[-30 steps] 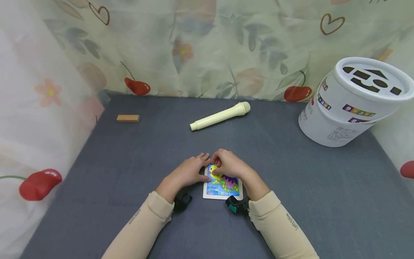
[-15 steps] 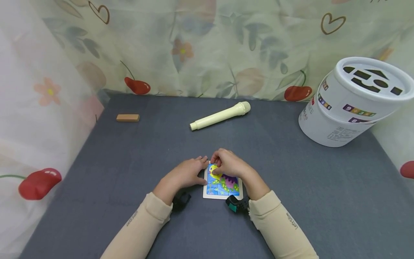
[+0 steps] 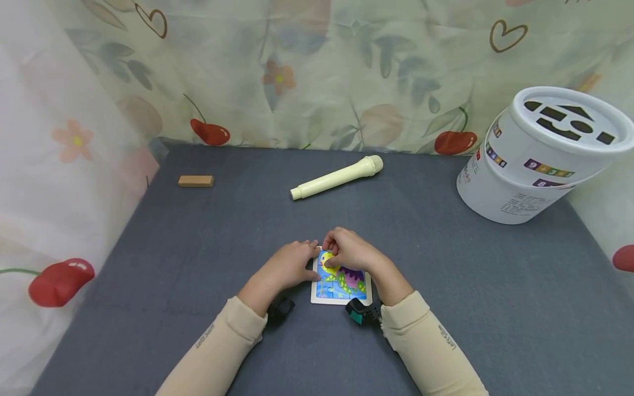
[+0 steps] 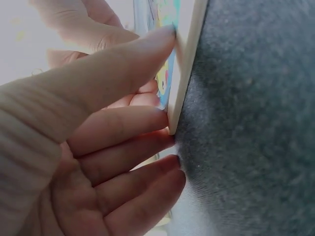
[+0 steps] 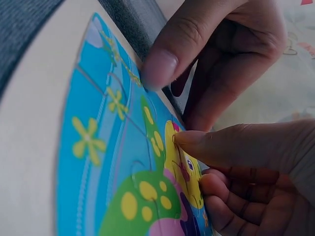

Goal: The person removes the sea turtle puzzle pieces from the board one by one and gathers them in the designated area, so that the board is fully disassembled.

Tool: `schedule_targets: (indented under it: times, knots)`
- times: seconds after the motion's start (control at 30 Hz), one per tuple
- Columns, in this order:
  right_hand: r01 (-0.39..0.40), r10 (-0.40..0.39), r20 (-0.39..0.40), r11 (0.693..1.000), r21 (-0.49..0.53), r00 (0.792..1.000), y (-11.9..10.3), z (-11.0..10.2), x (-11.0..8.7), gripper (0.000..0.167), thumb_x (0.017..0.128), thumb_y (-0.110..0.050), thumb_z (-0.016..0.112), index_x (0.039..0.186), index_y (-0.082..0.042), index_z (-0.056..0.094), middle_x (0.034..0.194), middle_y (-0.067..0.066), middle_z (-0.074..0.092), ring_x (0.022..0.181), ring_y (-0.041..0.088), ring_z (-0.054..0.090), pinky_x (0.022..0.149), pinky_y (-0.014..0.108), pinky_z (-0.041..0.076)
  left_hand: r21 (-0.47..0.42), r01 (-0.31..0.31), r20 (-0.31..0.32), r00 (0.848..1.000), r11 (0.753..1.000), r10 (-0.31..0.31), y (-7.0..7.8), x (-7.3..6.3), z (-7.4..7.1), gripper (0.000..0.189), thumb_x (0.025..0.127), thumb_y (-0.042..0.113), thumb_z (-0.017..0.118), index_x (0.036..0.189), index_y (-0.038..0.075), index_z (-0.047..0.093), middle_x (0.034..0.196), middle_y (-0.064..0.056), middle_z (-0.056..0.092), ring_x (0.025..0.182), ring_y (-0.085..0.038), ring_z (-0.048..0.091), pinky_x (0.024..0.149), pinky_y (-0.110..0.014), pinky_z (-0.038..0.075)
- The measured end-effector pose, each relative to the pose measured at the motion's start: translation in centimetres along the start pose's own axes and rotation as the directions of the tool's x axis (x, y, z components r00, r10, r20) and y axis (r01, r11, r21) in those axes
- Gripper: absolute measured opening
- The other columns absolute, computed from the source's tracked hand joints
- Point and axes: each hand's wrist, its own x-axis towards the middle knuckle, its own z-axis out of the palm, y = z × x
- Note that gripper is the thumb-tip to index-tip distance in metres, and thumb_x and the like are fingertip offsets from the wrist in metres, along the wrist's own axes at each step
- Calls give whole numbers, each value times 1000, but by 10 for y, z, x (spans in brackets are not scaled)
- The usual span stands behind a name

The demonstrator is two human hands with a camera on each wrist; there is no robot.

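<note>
A small jigsaw puzzle (image 3: 342, 292) in a pale wooden frame lies on the dark table; its picture is a green, purple and yellow dinosaur on blue. My left hand (image 3: 286, 268) is at the puzzle's left edge, fingers extended. In the left wrist view its thumb (image 4: 147, 51) touches the frame's rim (image 4: 188, 69), and the fingertips meet the side. My right hand (image 3: 355, 254) bends over the upper part. Up close, its thumb (image 5: 221, 145) lies on the yellow-headed puzzle piece (image 5: 172, 147), with curled fingers (image 5: 216, 196) at the piece's far edge.
Behind the hands lies a cream toy microphone (image 3: 337, 179). A small wooden block (image 3: 196, 181) is at the back left. A white bucket (image 3: 525, 176) with shape holes in its lid stands at the back right. Patterned curtains (image 3: 317, 77) border the table.
My left hand draws slightly left off the frame, then comes back right with its thumb at the edge. The right hand stays over the yellow head.
</note>
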Motion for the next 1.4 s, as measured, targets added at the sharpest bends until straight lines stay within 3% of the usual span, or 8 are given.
schedule_targets:
  times: [0.27, 0.63, 0.8, 1.0, 1.13, 1.27, 1.4]
  knots:
    - [11, -11, -5, 998, 64, 1000, 3, 0, 1, 20, 77, -2, 72, 95, 0, 63, 81, 7, 60, 71, 12, 53, 62, 22, 45, 6, 11, -63, 998, 1000, -11, 1, 3, 4, 52, 82, 31, 71, 126, 6, 58, 134, -14, 54, 118, -31, 54, 95, -43, 46]
    - [32, -35, 17, 987, 160, 999, 12, -4, 3, 18, 77, -3, 72, 91, -2, 61, 80, 6, 58, 69, 13, 53, 61, 23, 47, -4, 22, -75, 997, 1000, -23, 2, 5, 6, 51, 82, 30, 72, 125, 7, 59, 134, -13, 54, 118, -31, 55, 94, -42, 47]
    - [38, -57, 54, 953, 299, 997, 18, -8, 3, 15, 80, -2, 69, 92, 1, 60, 80, 6, 58, 71, 13, 54, 65, 25, 49, -2, 15, -80, 997, 1000, -15, 2, 5, 5, 50, 82, 30, 71, 125, 7, 60, 134, -13, 54, 118, -31, 54, 95, -42, 47]
    - [-7, -37, 94, 903, 431, 995, 29, -17, 5, 15, 84, -6, 67, 96, 2, 62, 78, 2, 61, 70, 12, 59, 64, 26, 50, 12, 12, -77, 997, 1000, -11, 2, 4, 5, 50, 82, 31, 71, 124, 7, 60, 134, -12, 54, 119, -31, 54, 96, -43, 46]
    - [-32, -7, 85, 894, 448, 996, 40, -27, 2, 16, 84, -7, 66, 97, 2, 63, 77, 1, 62, 70, 12, 59, 67, 26, 51, 23, -10, -93, 996, 1000, 12, 1, 4, 5, 39, 82, 31, 71, 112, 6, 65, 132, -12, 56, 114, -31, 57, 92, -43, 48]
    - [-72, 45, 73, 905, 420, 996, 52, -39, -7, 19, 85, -10, 67, 99, 2, 64, 77, -1, 62, 71, 11, 57, 70, 26, 49, 28, -18, -108, 994, 999, 21, 1, 4, 6, 26, 81, 30, 72, 92, 7, 65, 130, -13, 57, 111, -32, 58, 88, -43, 49]
    - [-95, 85, 45, 919, 383, 995, 66, -50, -17, 22, 84, -11, 67, 101, 4, 65, 76, -1, 62, 72, 11, 55, 70, 27, 47, 32, -12, -107, 994, 999, 16, 2, 2, 5, 26, 81, 30, 72, 91, 8, 64, 133, -13, 55, 117, -32, 55, 91, -43, 48]
